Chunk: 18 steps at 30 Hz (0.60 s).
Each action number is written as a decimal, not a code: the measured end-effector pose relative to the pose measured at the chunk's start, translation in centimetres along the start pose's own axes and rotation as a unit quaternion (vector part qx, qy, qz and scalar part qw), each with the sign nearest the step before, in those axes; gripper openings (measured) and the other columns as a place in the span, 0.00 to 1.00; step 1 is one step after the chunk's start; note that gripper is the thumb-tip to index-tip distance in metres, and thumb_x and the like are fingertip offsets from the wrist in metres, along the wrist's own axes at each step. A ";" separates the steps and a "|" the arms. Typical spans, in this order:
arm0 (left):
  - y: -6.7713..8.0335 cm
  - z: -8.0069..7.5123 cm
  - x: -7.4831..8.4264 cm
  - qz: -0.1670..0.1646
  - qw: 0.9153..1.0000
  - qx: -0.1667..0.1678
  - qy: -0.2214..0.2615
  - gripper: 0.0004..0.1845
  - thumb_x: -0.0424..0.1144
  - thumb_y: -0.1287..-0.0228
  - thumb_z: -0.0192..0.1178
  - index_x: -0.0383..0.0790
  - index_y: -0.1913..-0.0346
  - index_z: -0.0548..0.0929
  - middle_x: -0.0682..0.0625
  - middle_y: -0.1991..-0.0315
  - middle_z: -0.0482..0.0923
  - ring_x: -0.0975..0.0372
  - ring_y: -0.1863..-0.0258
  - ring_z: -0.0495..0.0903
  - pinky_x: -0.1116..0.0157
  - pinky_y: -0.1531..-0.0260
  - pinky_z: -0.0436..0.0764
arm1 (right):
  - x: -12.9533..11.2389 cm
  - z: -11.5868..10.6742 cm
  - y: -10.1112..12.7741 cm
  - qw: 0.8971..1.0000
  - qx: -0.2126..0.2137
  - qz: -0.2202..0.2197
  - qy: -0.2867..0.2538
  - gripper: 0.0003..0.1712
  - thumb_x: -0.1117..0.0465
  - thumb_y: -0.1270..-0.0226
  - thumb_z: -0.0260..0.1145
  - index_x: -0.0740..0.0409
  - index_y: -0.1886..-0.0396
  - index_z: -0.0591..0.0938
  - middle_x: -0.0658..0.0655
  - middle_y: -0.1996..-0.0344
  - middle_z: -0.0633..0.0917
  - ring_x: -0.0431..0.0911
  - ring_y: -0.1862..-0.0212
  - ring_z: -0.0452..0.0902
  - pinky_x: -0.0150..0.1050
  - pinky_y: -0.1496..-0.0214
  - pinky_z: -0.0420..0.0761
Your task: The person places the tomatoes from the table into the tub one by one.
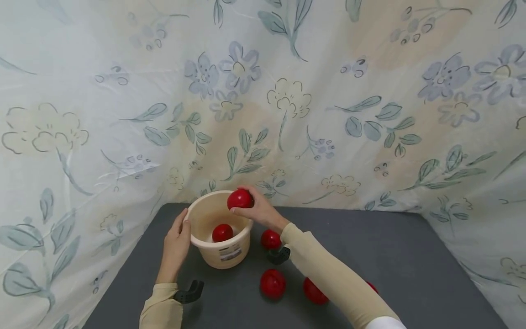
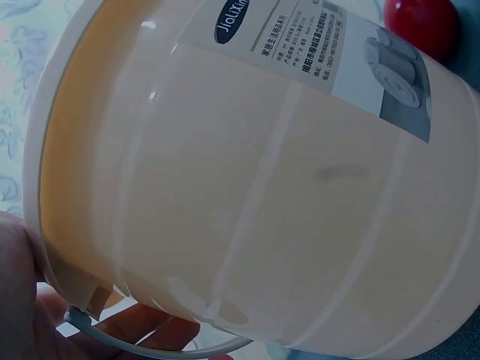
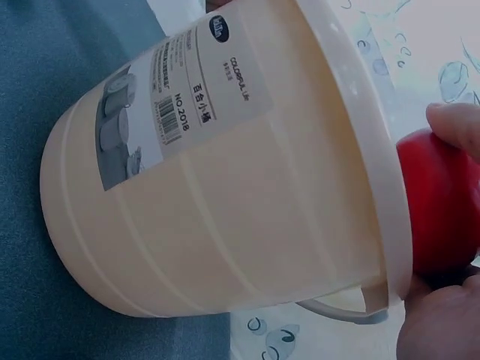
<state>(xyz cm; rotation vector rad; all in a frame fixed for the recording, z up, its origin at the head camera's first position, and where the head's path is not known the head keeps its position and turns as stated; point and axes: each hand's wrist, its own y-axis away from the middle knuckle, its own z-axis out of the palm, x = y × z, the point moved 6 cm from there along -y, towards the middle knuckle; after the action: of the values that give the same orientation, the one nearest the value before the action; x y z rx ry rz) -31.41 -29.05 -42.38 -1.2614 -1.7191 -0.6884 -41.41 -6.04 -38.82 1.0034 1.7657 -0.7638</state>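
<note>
Cream plastic bucket [image 1: 213, 257] upright near the surface's [image 1: 370, 242] far left corner, one red round object [image 1: 223, 232] inside. Left hand [image 1: 176, 242]: fingers and thumb grip its left rim. Right hand [image 1: 263, 211]: fingers curled round a second red object [image 1: 238, 199], above the right rim. Third red object [image 1: 270, 238] just right of bucket; others toward near edge, some partly behind right sleeve [image 1: 333, 269].

Head view downward, wrist close-ups sharing bucket [image 2: 247, 202]

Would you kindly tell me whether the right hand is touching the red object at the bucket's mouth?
Touching: the head view shows the right hand gripping the red object between fingers and thumb.
</note>
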 end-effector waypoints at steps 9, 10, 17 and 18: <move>0.1 0.3 0.2 -0.003 1.000 0.002 -0.002 0.30 0.54 0.19 0.35 0.54 0.19 0.56 0.39 0.22 0.61 0.44 0.28 0.68 0.40 0.31 0.69 | 0.3 0.5 0.2 1.000 -0.009 -0.018 0.024 0.42 0.54 0.37 0.74 0.46 0.26 0.66 0.53 0.27 0.70 0.54 0.24 0.64 0.55 0.27 0.73; 0.1 0.3 0.2 -0.003 1.000 0.003 -0.005 0.30 0.54 0.19 0.35 0.55 0.19 0.56 0.39 0.23 0.63 0.45 0.31 0.71 0.42 0.34 0.72 | 0.4 0.4 0.2 1.000 -0.009 -0.015 0.009 0.42 0.53 0.37 0.74 0.45 0.26 0.66 0.53 0.26 0.69 0.54 0.23 0.62 0.54 0.25 0.70; 0.2 0.4 0.0 -0.013 1.000 0.010 -0.009 0.30 0.55 0.19 0.34 0.55 0.19 0.56 0.39 0.24 0.64 0.48 0.41 0.75 0.52 0.45 0.78 | 0.3 -0.6 0.1 0.997 -0.008 -0.020 -0.071 0.34 0.44 0.25 0.60 0.52 0.26 0.67 0.55 0.27 0.72 0.52 0.23 0.64 0.51 0.21 0.64; 0.3 0.4 -0.1 -0.015 1.000 0.008 -0.008 0.30 0.55 0.19 0.34 0.55 0.19 0.56 0.39 0.23 0.62 0.47 0.40 0.74 0.51 0.44 0.78 | 0.3 -0.7 0.1 0.996 -0.011 -0.020 -0.088 0.35 0.42 0.23 0.57 0.53 0.25 0.67 0.56 0.27 0.72 0.51 0.23 0.64 0.51 0.21 0.64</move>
<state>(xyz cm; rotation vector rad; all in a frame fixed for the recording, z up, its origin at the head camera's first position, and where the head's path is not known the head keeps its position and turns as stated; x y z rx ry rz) -31.25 -28.65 -42.66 -1.2360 -1.7556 -0.6827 -41.68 -5.31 -38.88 0.8620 1.6433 -0.8309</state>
